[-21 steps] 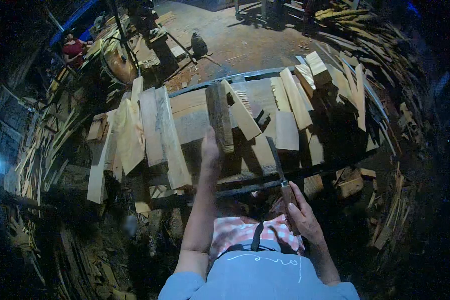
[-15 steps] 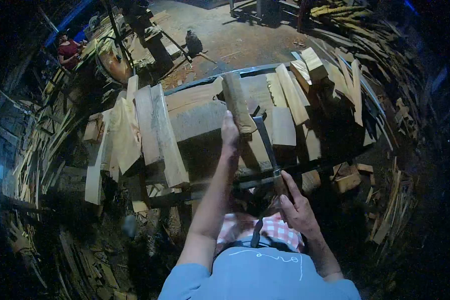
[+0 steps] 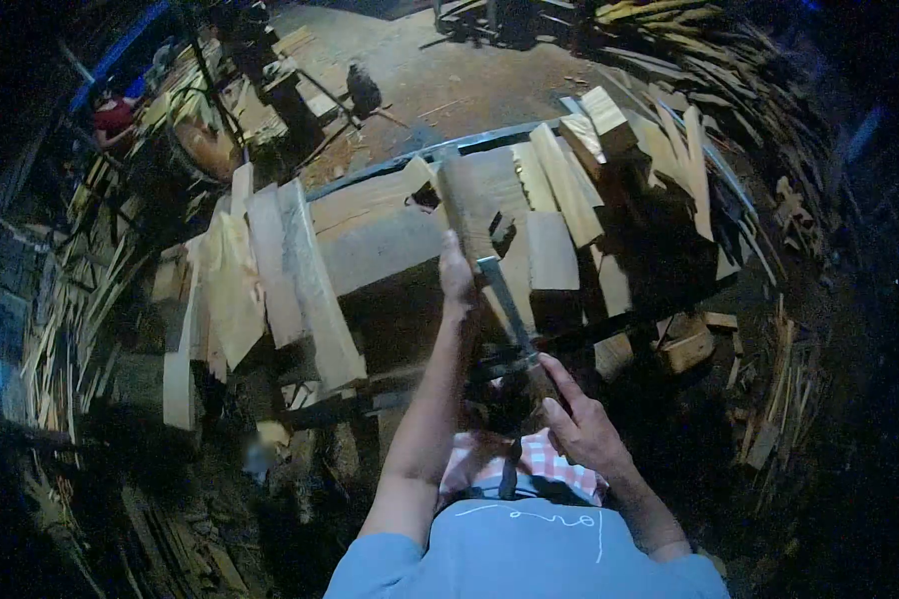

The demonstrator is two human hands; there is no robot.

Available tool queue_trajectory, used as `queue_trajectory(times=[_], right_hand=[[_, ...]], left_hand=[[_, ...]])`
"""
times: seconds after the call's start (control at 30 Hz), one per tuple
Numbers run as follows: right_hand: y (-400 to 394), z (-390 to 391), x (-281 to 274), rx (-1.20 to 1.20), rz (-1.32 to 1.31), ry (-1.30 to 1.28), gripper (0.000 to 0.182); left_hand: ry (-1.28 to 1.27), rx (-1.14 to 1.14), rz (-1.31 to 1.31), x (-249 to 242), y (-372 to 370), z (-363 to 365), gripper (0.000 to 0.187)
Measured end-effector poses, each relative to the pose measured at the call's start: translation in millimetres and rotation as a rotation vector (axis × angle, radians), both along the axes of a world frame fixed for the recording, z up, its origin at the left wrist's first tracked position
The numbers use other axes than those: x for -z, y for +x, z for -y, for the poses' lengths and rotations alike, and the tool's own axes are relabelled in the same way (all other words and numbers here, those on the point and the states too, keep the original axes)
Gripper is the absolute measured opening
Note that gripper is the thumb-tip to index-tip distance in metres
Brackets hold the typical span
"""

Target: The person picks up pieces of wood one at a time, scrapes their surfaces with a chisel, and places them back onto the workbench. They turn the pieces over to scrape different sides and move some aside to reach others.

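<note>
My left hand point(image 3: 455, 275) is closed around the lower left side of an upright wooden block point(image 3: 464, 205) above the middle of the bench. In my right hand point(image 3: 574, 414) is the handle of a long-bladed knife point(image 3: 509, 304), held nearer to me. The blade points up and to the left, its tip close beside the block's lower end. Left of the block a wide beam point(image 3: 380, 245) lies across the bench, and a short pale block point(image 3: 552, 250) sits to its right.
Long boards point(image 3: 325, 290) lean over the bench's left part. More wooden pieces point(image 3: 609, 110) are piled at its right. Scrap strips point(image 3: 70, 309) cover the ground on both sides. A person in red point(image 3: 115, 120) is at the far upper left.
The knife and my right hand have moved a little left and toward me, and the blade has drawn down along the block. My left hand still holds the block. The whole view has shifted slightly.
</note>
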State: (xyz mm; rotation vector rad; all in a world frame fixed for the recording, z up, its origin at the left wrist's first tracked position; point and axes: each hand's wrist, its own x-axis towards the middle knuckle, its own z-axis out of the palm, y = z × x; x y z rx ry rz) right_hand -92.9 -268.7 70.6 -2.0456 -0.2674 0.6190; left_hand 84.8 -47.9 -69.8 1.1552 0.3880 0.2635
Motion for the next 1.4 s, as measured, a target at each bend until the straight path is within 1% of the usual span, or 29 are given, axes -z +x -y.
queue_trajectory(times=[0.03, 0.07, 0.13, 0.2, 0.27, 0.33, 0.4, 0.47, 0.53, 0.57, 0.6, 0.63, 0.67, 0.73, 0.77, 0.8, 0.83, 0.87, 0.93, 0.97, 1.0, 1.03, 1.07, 1.13, 1.17, 1.2, 1.27, 1.33, 1.4], right_hand=[[5, -3, -3, -0.004, -0.079, 0.009, 0.054], [10, -5, -5, -0.006, -0.160, 0.018, 0.054], [13, -7, -5, 0.042, -0.141, 0.047, 0.055], [10, -6, 2, 0.029, -0.054, 0.103, 0.054], [10, -6, 1, 0.018, -0.067, 0.075, 0.053], [15, -7, 2, 0.056, -0.060, 0.137, 0.053], [27, -6, 4, 0.104, -0.111, 0.184, 0.053], [34, -4, 3, 0.137, 0.030, 0.223, 0.053], [30, -4, -5, 0.129, -0.001, 0.137, 0.052], [22, -4, -4, 0.105, 0.007, 0.141, 0.051], [15, -3, -1, 0.081, 0.015, 0.144, 0.050], [16, -5, 15, 0.068, 0.197, 0.155, 0.051], [21, -4, 20, 0.071, 0.196, 0.153, 0.051], [45, -7, 16, 0.159, 0.072, 0.153, 0.051], [60, -4, 36, 0.210, 0.134, 0.169, 0.050], [76, -4, 23, 0.283, -0.094, 0.300, 0.050], [91, -2, 23, 0.304, -0.051, 0.359, 0.050], [100, 2, 26, 0.324, -0.006, 0.419, 0.050], [92, 7, 10, 0.301, -0.057, 0.404, 0.049], [88, 8, 6, 0.277, -0.107, 0.381, 0.048], [82, 8, 13, 0.249, -0.117, 0.379, 0.048], [72, 9, 24, 0.160, 0.094, 0.340, 0.048], [60, 9, 33, 0.071, 0.307, 0.305, 0.048], [35, 11, 30, 0.028, 0.326, 0.190, 0.050], [22, 12, 14, 0.026, 0.101, 0.131, 0.052], [11, 12, -3, 0.017, 0.099, 0.138, 0.052], [-8, 8, -23, 0.017, -0.260, 0.019, 0.053], [-15, 11, -9, -0.029, -0.213, 0.030, 0.053], [-17, 11, -2, -0.078, -0.170, 0.038, 0.053]], left_hand=[[-0.049, 0.001, 0.070, -16, -11, 6, 0.051], [-0.186, 0.122, 0.030, -32, -24, 10, 0.047], [-0.239, 0.109, -0.026, -58, -38, 25, 0.045], [-0.209, 0.115, -0.045, -52, -37, 24, 0.044], [-0.175, 0.092, 0.054, -48, -34, 19, 0.042], [-0.258, 0.192, 0.061, -57, -43, 22, 0.041], [-0.078, 0.206, 0.094, -66, -52, 35, 0.040], [-0.071, 0.196, 0.059, -66, -57, 41, 0.041], [-0.179, 0.200, 0.007, -73, -55, 40, 0.041], [0.103, 0.163, 0.013, -76, -63, 39, 0.042], [0.100, 0.161, 0.012, -74, -63, 38, 0.042], [0.104, 0.156, 0.053, -71, -62, 37, 0.042], [0.108, 0.154, 0.093, -66, -61, 36, 0.042], [0.031, 0.253, 0.166, -62, -70, 38, 0.042], [-0.076, 0.307, 0.017, -69, -78, 43, 0.041], [-0.182, 0.356, -0.130, -73, -87, 47, 0.041], [-0.141, 0.390, -0.176, -54, -93, 46, 0.042], [-0.188, 0.427, -0.138, -37, -99, 45, 0.042], [-0.618, 0.414, -0.039, -21, -107, 42, 0.044], [-0.620, 0.388, -0.032, -9, -103, 31, 0.044], [-0.796, 0.577, 0.084, 3, -96, 15, 0.046], [-0.964, 0.767, 0.207, -4, -91, 4, 0.047], [-0.958, 0.739, 0.214, -9, -89, 0, 0.047], [-0.594, 0.239, 0.018, -57, -82, 12, 0.041], [-0.574, 0.203, 0.082, -55, -77, 10, 0.045], [-0.567, 0.193, 0.082, -54, -70, 7, 0.045], [-0.587, 0.212, 0.092, -51, -57, 0, 0.050], [-0.543, 0.276, 0.036, -32, -45, -7, 0.051], [-0.602, 0.241, 0.115, -29, -41, -4, 0.054]])
